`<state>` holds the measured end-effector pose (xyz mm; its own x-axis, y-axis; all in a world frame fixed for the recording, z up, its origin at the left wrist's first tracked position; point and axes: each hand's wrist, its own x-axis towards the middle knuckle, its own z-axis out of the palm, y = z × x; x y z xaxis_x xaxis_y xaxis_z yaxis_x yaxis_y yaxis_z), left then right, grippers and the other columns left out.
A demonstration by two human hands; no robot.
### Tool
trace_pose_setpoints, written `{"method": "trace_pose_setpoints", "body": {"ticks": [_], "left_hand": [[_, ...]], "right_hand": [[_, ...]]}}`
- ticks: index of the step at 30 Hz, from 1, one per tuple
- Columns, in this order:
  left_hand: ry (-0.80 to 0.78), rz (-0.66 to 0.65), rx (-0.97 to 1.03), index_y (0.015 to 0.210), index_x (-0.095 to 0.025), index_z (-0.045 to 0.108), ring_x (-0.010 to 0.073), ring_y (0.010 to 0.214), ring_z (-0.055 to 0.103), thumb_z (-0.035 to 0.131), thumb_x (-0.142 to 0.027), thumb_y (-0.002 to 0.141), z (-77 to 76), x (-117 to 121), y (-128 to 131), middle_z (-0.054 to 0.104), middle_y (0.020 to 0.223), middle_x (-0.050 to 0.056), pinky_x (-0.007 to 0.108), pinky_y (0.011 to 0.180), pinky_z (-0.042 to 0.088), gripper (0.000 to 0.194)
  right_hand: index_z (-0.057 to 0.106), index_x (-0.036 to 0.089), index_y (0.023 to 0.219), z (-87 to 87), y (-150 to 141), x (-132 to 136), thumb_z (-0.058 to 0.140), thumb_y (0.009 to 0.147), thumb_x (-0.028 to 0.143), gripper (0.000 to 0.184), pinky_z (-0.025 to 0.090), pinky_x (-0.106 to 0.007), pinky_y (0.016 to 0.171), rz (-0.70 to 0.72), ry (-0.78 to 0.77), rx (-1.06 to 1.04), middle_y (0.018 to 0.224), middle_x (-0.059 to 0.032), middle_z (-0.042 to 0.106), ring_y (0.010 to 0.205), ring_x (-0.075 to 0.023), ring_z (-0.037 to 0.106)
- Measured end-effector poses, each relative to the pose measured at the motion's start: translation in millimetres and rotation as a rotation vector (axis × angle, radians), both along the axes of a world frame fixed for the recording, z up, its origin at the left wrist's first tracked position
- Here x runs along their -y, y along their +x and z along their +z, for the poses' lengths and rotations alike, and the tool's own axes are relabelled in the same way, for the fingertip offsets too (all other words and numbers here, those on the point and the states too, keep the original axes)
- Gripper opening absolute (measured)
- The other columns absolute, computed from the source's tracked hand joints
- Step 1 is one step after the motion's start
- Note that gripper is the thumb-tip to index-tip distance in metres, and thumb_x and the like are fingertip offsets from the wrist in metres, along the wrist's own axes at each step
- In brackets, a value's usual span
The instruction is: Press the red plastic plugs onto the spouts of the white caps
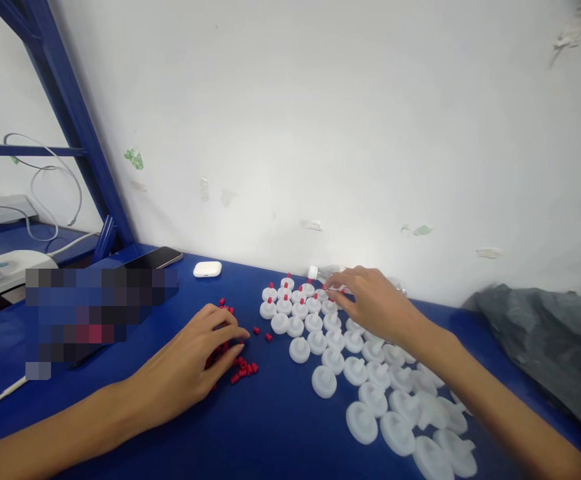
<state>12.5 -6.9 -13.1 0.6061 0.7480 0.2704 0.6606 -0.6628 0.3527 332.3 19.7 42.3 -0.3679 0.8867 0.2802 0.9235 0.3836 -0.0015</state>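
Blue bench (270,427) is running below the wall (290,120). Left of centre, the left hand (195,353) is resting over red caps (243,373), thumb and finger apart; right of centre, the right hand (377,300) is bending over discs (333,361), its grip hidden. Setting caps squarely on steadied discs would probably be working best.
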Motion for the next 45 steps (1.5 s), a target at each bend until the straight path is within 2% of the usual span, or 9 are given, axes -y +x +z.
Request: {"method": "trace_pose_setpoints", "body": {"ticks": [8,12,18,22,26,30,33,37,45], "left_hand": [[0.001,-0.007,0.017,0.115,-0.025,0.066,0.0235,0.108,0.053,0.041,-0.033,0.104,5.7,4,3,0.062,0.114,0.006,0.039,0.096,0.050,0.029],[0.002,-0.028,0.042,0.110,-0.024,0.066,0.0230,0.106,0.053,0.040,-0.030,0.104,7.1,5,4,0.063,0.111,0.006,0.038,0.093,0.051,0.028],[-0.006,-0.038,0.040,0.108,-0.023,0.066,0.0221,0.104,0.054,0.039,-0.028,0.104,8.7,7,5,0.063,0.109,0.006,0.037,0.092,0.050,0.028],[-0.005,-0.034,0.053,0.107,-0.023,0.066,0.0218,0.103,0.054,0.039,-0.027,0.104,7.5,7,4,0.063,0.108,0.006,0.036,0.091,0.050,0.027],[-0.011,-0.042,0.043,0.107,-0.023,0.065,0.0219,0.103,0.053,0.038,-0.026,0.104,6.6,7,4,0.062,0.109,0.006,0.036,0.091,0.049,0.027],[-0.023,-0.034,0.043,0.107,-0.023,0.065,0.0223,0.104,0.053,0.037,-0.028,0.104,6.8,7,3,0.062,0.110,0.006,0.037,0.092,0.049,0.028],[-0.034,-0.034,0.039,0.108,-0.024,0.064,0.0222,0.104,0.054,0.038,-0.029,0.104,6.1,7,3,0.062,0.111,0.006,0.037,0.094,0.048,0.027],[-0.003,-0.027,0.093,0.105,-0.024,0.066,0.0218,0.101,0.055,0.038,-0.030,0.104,3.1,8,5,0.063,0.108,0.006,0.036,0.090,0.049,0.029],[0.008,-0.023,0.113,0.103,-0.023,0.067,0.0222,0.098,0.055,0.036,-0.031,0.104,1.5,7,7,0.064,0.104,0.006,0.035,0.086,0.051,0.032]], "right_hand": [[0.071,0.021,0.106,-10.9,-33,19,0.046,0.103,0.027,0.026,0.042,-0.045,0.101,0.394,-0.034,-0.080,0.107,-0.0070,0.070,0.110,-0.0239,0.059],[0.071,0.023,0.108,-15.1,-40,26,0.046,0.103,0.026,0.025,0.039,-0.047,0.106,0.415,-0.030,-0.037,0.119,-0.0067,0.066,0.120,-0.0241,0.054],[0.067,0.023,0.115,-11.9,-45,28,0.045,0.102,0.022,0.025,0.038,-0.046,0.108,0.425,-0.036,-0.070,0.113,-0.0050,0.069,0.115,-0.0219,0.057],[0.052,0.022,0.140,-16.2,-54,34,0.042,0.103,0.024,0.038,0.037,-0.049,0.110,0.444,-0.003,-0.055,0.135,-0.0092,0.061,0.126,-0.0250,0.052],[0.055,0.019,0.135,-17.9,-56,36,0.042,0.101,0.020,0.037,0.034,-0.051,0.113,0.435,0.015,0.014,0.139,-0.0115,0.058,0.131,-0.0269,0.049],[0.058,0.020,0.131,-5.7,-43,27,0.040,0.100,0.017,0.035,0.040,-0.049,0.106,0.342,0.054,-0.013,0.130,-0.0095,0.064,0.121,-0.0262,0.057],[0.064,0.019,0.122,3.6,-23,15,0.040,0.100,0.020,0.033,0.049,-0.045,0.089,0.101,0.058,0.042,0.111,-0.0106,0.073,0.101,-0.0277,0.067],[0.071,0.022,0.110,2.9,5,1,0.049,0.097,0.029,0.026,0.050,-0.040,0.072,-0.153,-0.079,0.127,0.099,-0.0086,0.076,0.090,-0.0293,0.070],[0.072,0.024,0.105,-18.6,30,-18,0.058,0.093,0.034,0.021,0.048,-0.034,0.065,-0.218,-0.164,0.032,0.093,-0.0056,0.077,0.082,-0.0248,0.070]]}}
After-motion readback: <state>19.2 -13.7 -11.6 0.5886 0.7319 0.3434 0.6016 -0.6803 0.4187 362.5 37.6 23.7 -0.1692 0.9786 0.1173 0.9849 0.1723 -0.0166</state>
